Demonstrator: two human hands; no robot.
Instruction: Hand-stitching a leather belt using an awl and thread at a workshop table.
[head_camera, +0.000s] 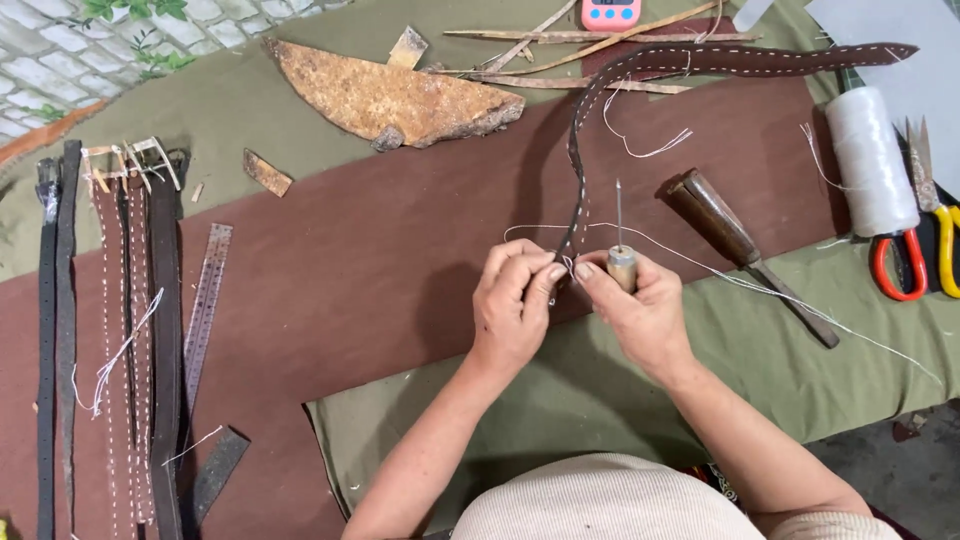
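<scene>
The left hand (512, 305) is closed in a pinch on the near end of a dark leather strap (580, 150), thumb and fingertips pressed together on it and on a bit of white thread (780, 295). The right hand (640, 305) is curled shut round the wooden handle of an awl (619, 255), its needle pointing to 12 o'clock; its fingertips meet the left hand's at the strap end. The strap runs from the hands towards 12 o'clock, then bends to 2 o'clock along the far tabletop (380, 260).

Judging from the white stitch line that shows along the far stretch of the strap and down the curve, most of the seam looks sewn, and the work seems to be at the last bit near the end; whether that end is finished is hidden by the fingers. Loose thread trails off to 4 o'clock.

At 9 o'clock lies a row of stitched belts (130, 330) beside a steel ruler (205, 300). At 3 o'clock sit a chisel (740, 245), a thread spool (870, 160) and scissors (925, 230).
</scene>
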